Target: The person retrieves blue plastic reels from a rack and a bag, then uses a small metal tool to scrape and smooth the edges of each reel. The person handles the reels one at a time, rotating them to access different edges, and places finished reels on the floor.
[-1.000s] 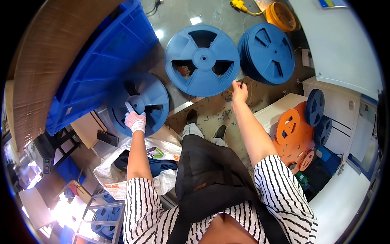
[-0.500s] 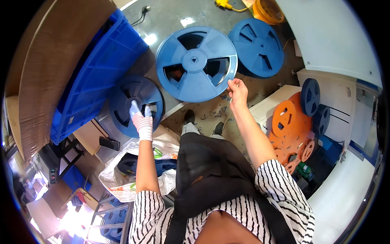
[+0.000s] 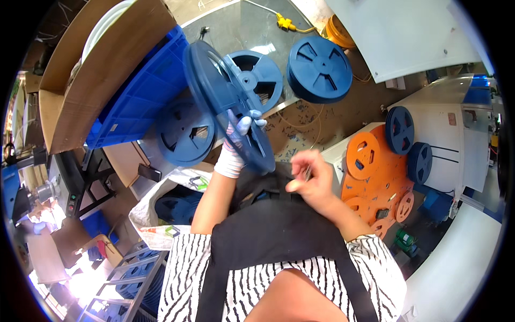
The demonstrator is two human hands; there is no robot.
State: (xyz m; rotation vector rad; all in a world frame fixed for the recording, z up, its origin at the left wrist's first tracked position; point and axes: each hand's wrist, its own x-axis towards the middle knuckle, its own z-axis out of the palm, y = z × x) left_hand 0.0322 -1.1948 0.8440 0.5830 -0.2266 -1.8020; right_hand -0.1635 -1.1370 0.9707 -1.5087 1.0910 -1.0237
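Note:
My left hand point(image 3: 239, 130), in a pale striped glove, grips a large blue reel point(image 3: 228, 107) and holds it tilted, nearly on edge, above the table. Behind it, a flat blue reel with cut-out windows point(image 3: 263, 80) lies on the grey tabletop. My bare right hand point(image 3: 313, 180) hovers in front of my black apron, apart from the reel. Its fingers are curled around something thin and light-coloured, which is blurred. Another blue reel point(image 3: 185, 134) lies to the left of my gloved hand, beside the blue crate.
A stack of blue reels point(image 3: 320, 70) stands at the table's right. At left are a blue crate point(image 3: 142, 91) and a cardboard box point(image 3: 102, 80). A white sack point(image 3: 147, 212) of reels sits near my left arm. An orange board point(image 3: 370, 185) with round discs stands at right.
The large reel has gone from facing up to tilted on edge, now in my left hand. My right hand has left its rim and drawn back toward my apron. The view has shifted.

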